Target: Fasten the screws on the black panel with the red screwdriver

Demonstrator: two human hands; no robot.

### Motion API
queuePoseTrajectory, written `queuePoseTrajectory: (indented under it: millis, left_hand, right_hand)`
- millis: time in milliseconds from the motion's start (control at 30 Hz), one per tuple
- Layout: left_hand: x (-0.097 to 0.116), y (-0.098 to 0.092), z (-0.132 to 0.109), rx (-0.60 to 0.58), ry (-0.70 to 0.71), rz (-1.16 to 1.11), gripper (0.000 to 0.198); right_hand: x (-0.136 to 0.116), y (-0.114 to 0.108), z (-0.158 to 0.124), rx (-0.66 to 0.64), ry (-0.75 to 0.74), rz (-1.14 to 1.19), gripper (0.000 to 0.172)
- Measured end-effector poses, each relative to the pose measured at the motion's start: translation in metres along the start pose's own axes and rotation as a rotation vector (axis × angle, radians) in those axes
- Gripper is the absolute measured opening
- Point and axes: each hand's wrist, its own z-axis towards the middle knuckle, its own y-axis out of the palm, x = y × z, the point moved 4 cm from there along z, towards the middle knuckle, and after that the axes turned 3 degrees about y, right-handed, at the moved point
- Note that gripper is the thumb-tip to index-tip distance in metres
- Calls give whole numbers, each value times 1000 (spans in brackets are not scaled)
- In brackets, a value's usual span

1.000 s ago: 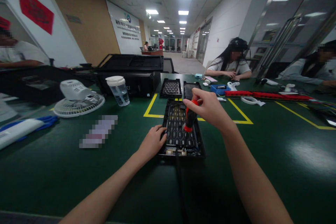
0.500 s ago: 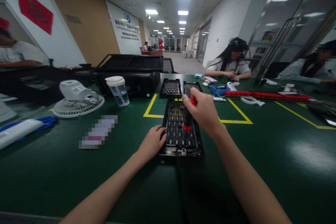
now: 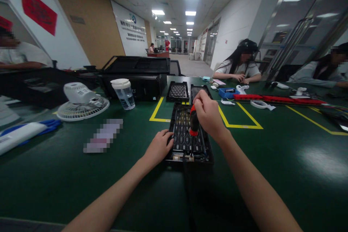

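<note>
A black rectangular case [image 3: 178, 145] with rows of dark parts inside lies on the green table. My right hand [image 3: 208, 114] is closed around a red and black screwdriver [image 3: 194, 121], held nearly upright above the case, with its lower end over the dark rows. Whether its tip touches anything cannot be made out. The fingers of my left hand [image 3: 160, 146] rest on the left edge of the case, slightly apart and gripping nothing fully. Just beyond the case stands a black tray [image 3: 178, 91] with a patterned inside, beside a second dark tray [image 3: 195, 90] partly behind my right hand.
On the left are a white fan [image 3: 81, 103], a lidded cup [image 3: 125, 96] and a blurred flat item [image 3: 104, 136]. A large black box [image 3: 148, 87] stands behind them. To the right lie a blue bin [image 3: 226, 93] and a tape roll [image 3: 259, 105]. Other people sit around.
My right hand has shifted its hold on the screwdriver, with the thumb and fingers turned and now more closed. My left hand stays at the case edge. The whole view has moved slightly.
</note>
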Motion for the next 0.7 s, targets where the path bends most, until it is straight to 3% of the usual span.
queuePoseTrajectory:
  millis: [200,400,600,700]
  left_hand:
    - [1,-1,0,-12,-3,-19,31]
    - [1,-1,0,-13,-3,-30,30]
    - [3,-2,1,-20,-5,-33,30]
    - [2,-1,1,-16,0,-26,30]
  right_hand:
    - [4,0,5,-235,98,302,13]
    - [8,8,4,-341,124,472,20]
    - [11,27,0,-586,233,1053,29]
    - [9,30,-4,-665,261,1218,27]
